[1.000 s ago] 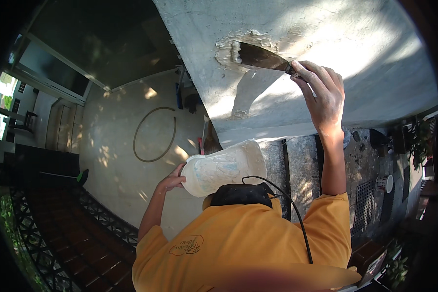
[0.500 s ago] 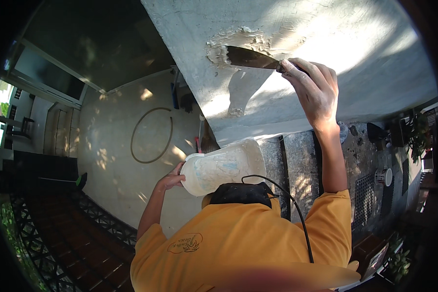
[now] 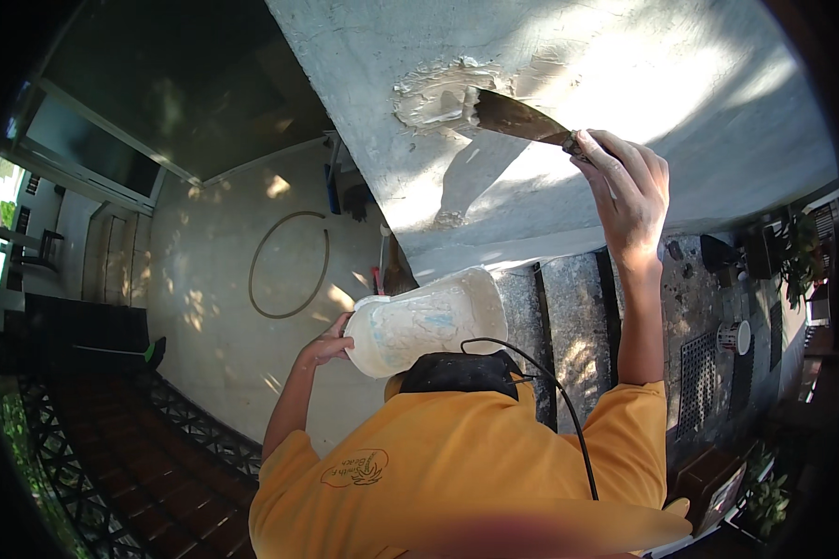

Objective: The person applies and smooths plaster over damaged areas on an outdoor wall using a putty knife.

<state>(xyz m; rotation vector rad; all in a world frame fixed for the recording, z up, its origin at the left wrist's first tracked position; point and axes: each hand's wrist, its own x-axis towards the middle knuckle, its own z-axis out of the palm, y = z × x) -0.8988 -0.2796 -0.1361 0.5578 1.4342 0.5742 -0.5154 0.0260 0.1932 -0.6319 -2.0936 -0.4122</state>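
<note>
My right hand (image 3: 629, 186) is closed round the handle of a putty knife (image 3: 520, 118). Its broad blade points left, and its edge is at a patch of wet, pale plaster (image 3: 429, 96) on the grey-white wall (image 3: 364, 56). Rough ridges of the paste stand around the blade, and the knife's shadow falls on the wall below. In my left hand (image 3: 329, 343) is the rim of a white plastic container (image 3: 429, 321), held tilted near my chest. Smears of pale paste coat the inside of the container; part of the left fingers is hidden behind its edge.
A looped hose (image 3: 252, 270) lies on the pale floor at left. Stone steps (image 3: 578, 326) run beneath the wall at right, with a small white bucket (image 3: 734, 337) and a perforated mat (image 3: 697, 382) beyond. A dark metal railing (image 3: 205, 424) stands at lower left.
My right hand has drawn the putty knife to the right along the wall, leaving the paste at the left flatter and spread out. The left hand and container have hardly moved.
</note>
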